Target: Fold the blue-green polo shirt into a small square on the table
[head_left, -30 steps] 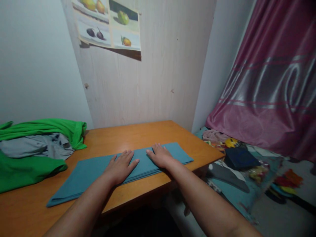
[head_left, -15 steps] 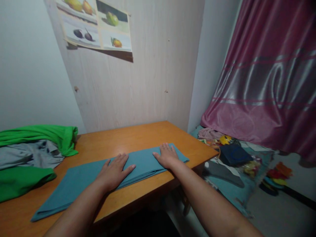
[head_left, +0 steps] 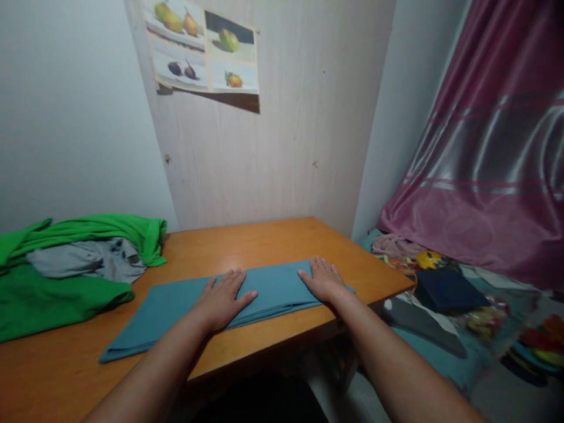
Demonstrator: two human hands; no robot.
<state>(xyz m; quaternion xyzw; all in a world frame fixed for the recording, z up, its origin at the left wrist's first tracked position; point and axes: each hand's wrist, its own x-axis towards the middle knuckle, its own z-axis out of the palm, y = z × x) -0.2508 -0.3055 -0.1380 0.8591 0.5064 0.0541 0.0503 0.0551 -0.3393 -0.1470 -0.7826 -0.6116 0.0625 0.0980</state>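
A blue-green cloth (head_left: 273, 285), folded into a long flat strip of several layers, lies along the front of the wooden table (head_left: 247, 244). My left hand (head_left: 224, 299) rests flat on its middle, palm down with the thumb spread to the right. Near the strip's right end, my right hand (head_left: 324, 279) lies flat too, fingers stretched forward and thumb pointing left. Neither hand grips the fabric. Layered edges show along the cloth's near side, and the left forearm covers part of it.
Green and grey clothes (head_left: 83, 264) are heaped at the table's left. Fruit pictures (head_left: 205, 53) hang on the wall behind. Right of the table, a low surface holds a dark blue item (head_left: 452, 289) and a grey item (head_left: 425, 323), below a pink curtain (head_left: 476, 176).
The view has turned left, so everything appears further right. My right hand has shifted slightly toward the cloth's right end; my left hand stays flat on the cloth.
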